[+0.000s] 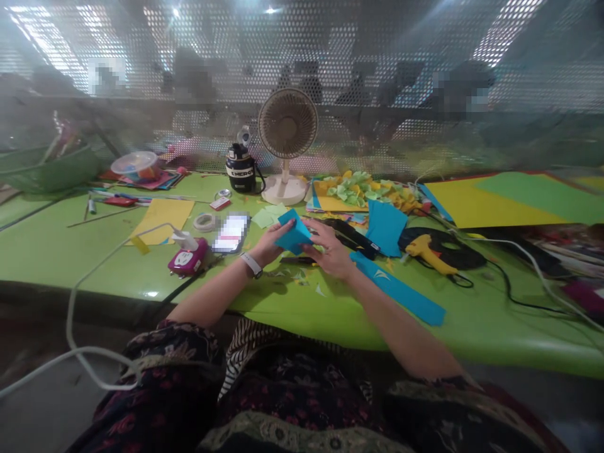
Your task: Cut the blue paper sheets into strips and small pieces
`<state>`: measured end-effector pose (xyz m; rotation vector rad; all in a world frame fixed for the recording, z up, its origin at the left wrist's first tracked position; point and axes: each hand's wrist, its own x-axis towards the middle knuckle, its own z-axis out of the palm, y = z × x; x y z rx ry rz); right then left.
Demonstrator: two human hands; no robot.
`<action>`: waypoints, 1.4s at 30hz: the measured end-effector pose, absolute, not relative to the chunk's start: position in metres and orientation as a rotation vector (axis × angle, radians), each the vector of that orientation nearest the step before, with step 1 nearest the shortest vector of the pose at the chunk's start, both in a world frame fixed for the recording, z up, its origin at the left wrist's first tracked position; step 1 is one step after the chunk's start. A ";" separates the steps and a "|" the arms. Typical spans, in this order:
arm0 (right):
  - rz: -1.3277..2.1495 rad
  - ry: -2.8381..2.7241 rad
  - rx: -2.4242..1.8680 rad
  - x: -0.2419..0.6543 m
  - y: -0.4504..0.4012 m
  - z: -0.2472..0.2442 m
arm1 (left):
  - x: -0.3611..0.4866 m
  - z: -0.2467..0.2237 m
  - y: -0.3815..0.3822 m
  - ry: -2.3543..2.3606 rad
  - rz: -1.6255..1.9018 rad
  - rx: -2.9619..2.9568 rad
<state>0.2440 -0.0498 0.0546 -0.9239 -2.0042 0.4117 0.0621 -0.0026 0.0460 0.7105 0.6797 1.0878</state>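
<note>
A small folded piece of blue paper (295, 234) is held up between both hands, over the green table. My left hand (268, 245) grips its left side, thumb on the face of the paper. On its right edge, my right hand (329, 247) pinches with thumb and fingers. Small paper scraps (299, 275) and a dark, thin tool (296, 260) lie beneath the hands; its kind is hard to make out. To the right are a long blue paper strip (401, 292) and a blue paper sheet (385, 228). Light green paper pieces (270, 216) rest just behind.
A fan (287, 126) and a dark jug (241, 170) stand at the back. Left are a phone (231, 233), a tape roll (204, 221) and a purple power socket (187, 258). A yellow glue gun (431, 255) lies right, with cords crossing the table (179, 308).
</note>
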 end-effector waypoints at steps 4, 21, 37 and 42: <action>0.375 -1.772 -1.109 0.234 -0.055 0.048 | 0.068 0.046 -0.009 0.671 1.094 0.738; 0.653 -1.560 -1.183 0.235 -0.048 0.040 | 0.078 0.045 -0.027 0.568 1.108 0.733; 0.667 -1.551 -1.189 0.233 -0.051 0.045 | 0.078 0.045 -0.030 0.572 1.134 0.803; 0.673 -1.538 -1.179 0.232 -0.053 0.047 | 0.079 0.047 -0.031 0.573 1.145 0.791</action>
